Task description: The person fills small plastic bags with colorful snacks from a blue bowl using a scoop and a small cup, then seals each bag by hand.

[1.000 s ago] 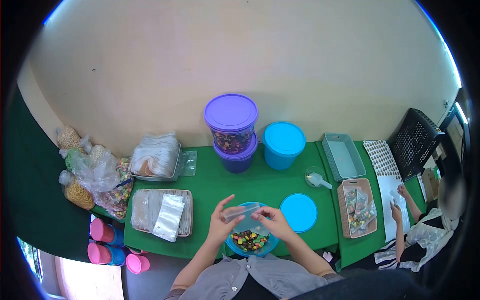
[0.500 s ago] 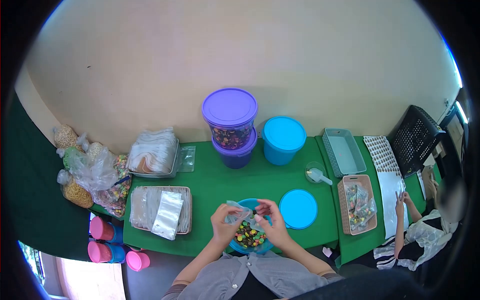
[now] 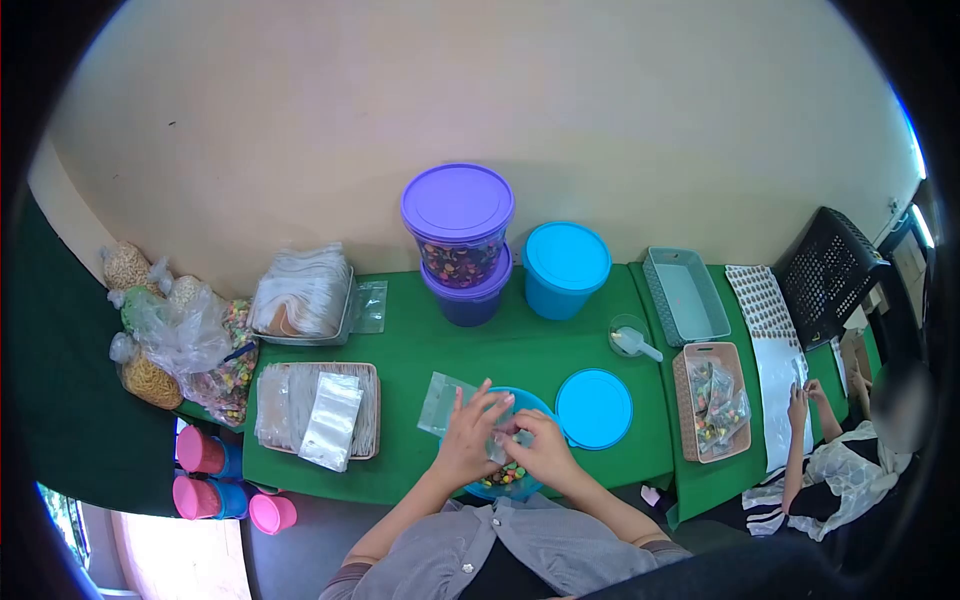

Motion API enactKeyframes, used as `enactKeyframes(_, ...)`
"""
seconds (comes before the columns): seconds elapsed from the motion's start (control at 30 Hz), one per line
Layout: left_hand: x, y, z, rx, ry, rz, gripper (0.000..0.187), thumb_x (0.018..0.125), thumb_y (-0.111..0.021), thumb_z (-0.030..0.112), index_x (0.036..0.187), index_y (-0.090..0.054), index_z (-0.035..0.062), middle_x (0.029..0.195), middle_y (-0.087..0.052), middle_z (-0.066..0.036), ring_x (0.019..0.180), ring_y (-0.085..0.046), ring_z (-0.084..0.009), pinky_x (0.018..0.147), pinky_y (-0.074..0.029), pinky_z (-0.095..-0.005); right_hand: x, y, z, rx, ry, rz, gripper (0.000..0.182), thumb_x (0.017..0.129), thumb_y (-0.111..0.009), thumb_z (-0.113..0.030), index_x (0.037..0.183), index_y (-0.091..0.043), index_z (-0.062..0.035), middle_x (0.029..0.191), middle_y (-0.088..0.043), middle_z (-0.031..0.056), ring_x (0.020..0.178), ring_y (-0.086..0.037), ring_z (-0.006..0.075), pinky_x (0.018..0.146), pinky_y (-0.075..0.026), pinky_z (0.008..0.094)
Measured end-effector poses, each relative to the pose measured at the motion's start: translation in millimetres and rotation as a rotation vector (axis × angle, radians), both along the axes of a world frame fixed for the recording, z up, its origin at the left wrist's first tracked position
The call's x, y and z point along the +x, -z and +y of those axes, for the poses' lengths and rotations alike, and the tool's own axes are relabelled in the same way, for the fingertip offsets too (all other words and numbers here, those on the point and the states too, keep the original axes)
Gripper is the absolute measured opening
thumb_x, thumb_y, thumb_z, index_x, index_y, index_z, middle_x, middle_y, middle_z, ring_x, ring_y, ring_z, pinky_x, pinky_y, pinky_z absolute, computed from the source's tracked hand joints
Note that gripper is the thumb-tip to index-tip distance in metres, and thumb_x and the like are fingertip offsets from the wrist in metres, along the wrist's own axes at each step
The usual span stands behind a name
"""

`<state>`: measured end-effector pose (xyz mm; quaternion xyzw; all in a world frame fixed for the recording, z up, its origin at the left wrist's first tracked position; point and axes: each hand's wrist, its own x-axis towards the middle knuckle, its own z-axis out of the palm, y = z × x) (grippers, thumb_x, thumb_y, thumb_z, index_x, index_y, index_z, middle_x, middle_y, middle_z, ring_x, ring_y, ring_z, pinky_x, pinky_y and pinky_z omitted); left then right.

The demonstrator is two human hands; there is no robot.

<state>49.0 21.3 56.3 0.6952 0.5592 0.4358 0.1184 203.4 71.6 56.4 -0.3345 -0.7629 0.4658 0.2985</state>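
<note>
A clear plastic bag (image 3: 440,404) sticks out to the left from behind my left hand (image 3: 468,440), whose thumb and fingers close on it while some fingers are raised. My right hand (image 3: 543,452) pinches at the same bag, fingertips meeting those of my left hand. Both hands are over a blue tub (image 3: 540,402) of small colourful candies (image 3: 507,477), which my hands partly cover. What lies between my fingertips is mostly hidden.
Right of the tub lie a blue lid (image 3: 594,409) and a scoop in a clear cup (image 3: 632,340). Baskets of flat bags (image 3: 333,420) stand left, lidded buckets (image 3: 458,205) behind. Rightward are a basket of filled packets (image 3: 715,400) and another person's hands (image 3: 800,400).
The bag, earlier bunched between both hands above the tub, now extends out left of my left hand. My left hand has turned over it, and my right hand has come closer in.
</note>
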Motion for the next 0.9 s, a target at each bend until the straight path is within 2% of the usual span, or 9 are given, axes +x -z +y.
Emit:
enactKeyframes(0.2,-18.4,12.3,-1.5,0.008,-0.034,0.137,0.042,0.065,-0.081,0.018,0.103,-0.064,0.0138,0.103,-0.062,-0.003,0.102,-0.061,-0.0248,0.106,-0.035,-0.0550,5.2,-8.8,-2.1,0.166,0.241,-0.172,0.009,0.075,-0.068,-0.008,0.079,-0.066,-0.0003,0.077,-0.064,0.0084,0.079,-0.060,0.0239,0.074,-0.044,0.0373)
enactKeyframes(0.27,-19.4,13.7,-1.1,0.084,-0.021,0.099,0.033,0.065,-0.083,0.021,0.091,-0.065,0.0116,0.092,-0.062,-0.003,0.091,-0.062,-0.0258,0.096,-0.046,-0.0493,8.7,1.1,1.8,-0.014,0.179,-0.132,0.021,0.077,-0.071,-0.017,0.091,-0.067,-0.0016,0.086,-0.064,0.0098,0.085,-0.061,0.0230,0.081,-0.045,0.0395)
enactKeyframes(0.3,-20.0,12.5,-2.6,0.085,-0.023,0.099,0.033,0.065,-0.083,0.021,0.091,-0.065,0.0116,0.092,-0.062,-0.003,0.091,-0.062,-0.0258,0.096,-0.046,-0.0493,7.7,-3.0,1.6,-0.012,0.177,-0.132,0.021,0.077,-0.071,-0.017,0.091,-0.067,-0.0016,0.086,-0.064,0.0098,0.085,-0.061,0.0230,0.081,-0.045,0.0395)
enactKeyframes(0.4,-20.5,7.9,-7.5,0.011,-0.076,-0.048,0.042,0.064,-0.083,0.017,0.097,-0.059,0.0080,0.095,-0.061,-0.008,0.091,-0.062,-0.0243,0.086,-0.049,-0.0438,4.7,-18.0,3.4,-0.184,0.113,0.155,0.049,0.077,-0.076,-0.026,0.117,-0.061,-0.0032,0.109,-0.063,0.0146,0.101,-0.060,0.0260,0.093,-0.044,0.0396)
enactKeyframes(0.47,-18.4,7.5,-9.7,-0.073,-0.074,-0.535,0.047,0.071,-0.083,0.021,0.103,-0.052,0.0060,0.097,-0.058,-0.009,0.093,-0.060,-0.0212,0.083,-0.048,-0.0387,6.1,-19.2,4.3,-0.069,-0.027,0.219,0.078,0.077,-0.077,-0.028,0.143,-0.040,-0.0079,0.128,-0.054,0.0155,0.117,-0.054,0.0292,0.100,-0.040,0.0379)
enactKeyframes(0.57,-8.6,17.6,-10.6,-0.061,0.109,-0.862,0.052,0.078,-0.080,0.026,0.109,-0.044,0.0057,0.099,-0.055,-0.010,0.095,-0.057,-0.0195,0.085,-0.047,-0.0365,-2.0,-9.3,-5.9,0.237,-0.133,-0.065,0.087,0.075,-0.077,-0.024,0.148,-0.032,-0.0098,0.136,-0.050,0.0146,0.128,-0.045,0.0295,0.102,-0.039,0.0387)
enactKeyframes(0.67,-1.3,9.0,-18.3,0.000,0.217,-1.004,0.044,0.082,-0.074,0.014,0.111,-0.041,0.0060,0.099,-0.057,-0.009,0.096,-0.058,-0.0191,0.085,-0.048,-0.0345,-1.2,12.9,-7.6,-0.088,-0.296,0.049,0.089,0.074,-0.078,-0.022,0.149,-0.031,-0.0102,0.137,-0.048,0.0146,0.129,-0.043,0.0309,0.103,-0.038,0.0407)
enactKeyframes(0.77,0.5,10.1,-16.6,0.079,0.228,-1.052,0.043,0.084,-0.073,0.015,0.110,-0.039,0.0069,0.099,-0.056,-0.011,0.096,-0.058,-0.0192,0.087,-0.047,-0.0349,-2.0,-15.0,-8.3,0.007,-0.271,-0.153,0.087,0.074,-0.076,-0.017,0.148,-0.032,-0.0097,0.136,-0.049,0.0151,0.127,-0.045,0.0336,0.104,-0.037,0.0417)
enactKeyframes(0.9,-9.1,10.5,-18.8,0.112,0.174,-1.050,0.043,0.084,-0.073,0.017,0.110,-0.040,0.0065,0.099,-0.056,-0.011,0.096,-0.058,-0.0201,0.088,-0.047,-0.0350,-0.1,13.1,-4.8,-0.053,-0.320,-0.131,0.086,0.075,-0.077,-0.021,0.147,-0.032,-0.0088,0.133,-0.049,0.0172,0.124,-0.046,0.0351,0.104,-0.037,0.0433)
